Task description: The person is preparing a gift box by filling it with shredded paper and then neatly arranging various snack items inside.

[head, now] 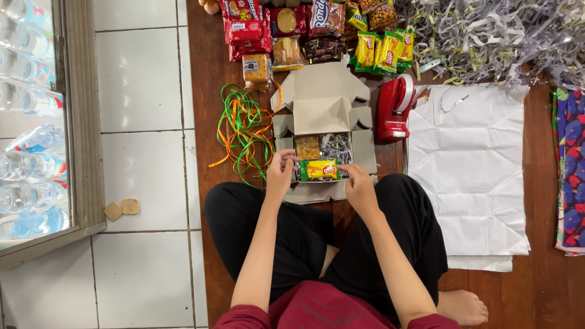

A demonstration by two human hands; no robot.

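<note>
Head view: left hand (280, 173) and right hand (359, 186) pinch the ends of a yellow-green snack packet (319, 170) over the open grey box (323, 113); best laid flat near the cracker pack (307, 147).

free: white tile floor (143, 85) left | blocked: ribbons (244, 131), tape dispenser (394, 109) flank box (323, 103)

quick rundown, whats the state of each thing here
box: open, flaps out, partly filled
green-yellow packet: in box, gripped at both ends
left hand: pinching packet
right hand: pinching packet
ribbons: loose, tangled
tape dispenser: idle beside box
white paper: spread flat
</note>
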